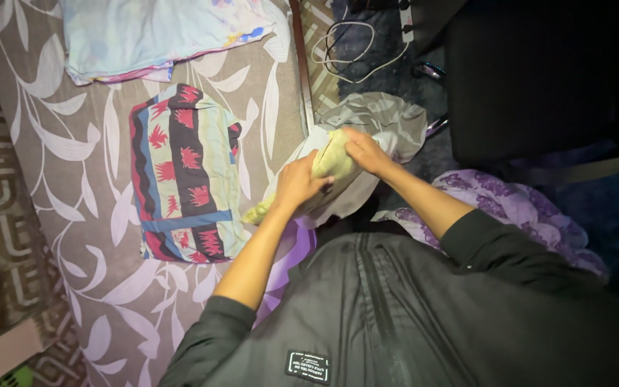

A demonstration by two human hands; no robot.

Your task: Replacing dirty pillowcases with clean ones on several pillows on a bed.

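My left hand (297,183) and my right hand (365,150) both grip a pale yellow-green cloth (332,159) bunched between them, at the edge of a bed. One end of the cloth hangs down to the left (258,213) below my left hand. Under the hands lies a grey-white piece of fabric (388,118). I wear a black jacket with its sleeves pushed up.
A folded cloth with red, black and blue patterns (184,172) lies on the grey leaf-print bedsheet (73,143). A light blue folded cloth (152,32) lies at the top. Purple floral fabric (510,204) is at my right. White cables (345,46) lie on the floor.
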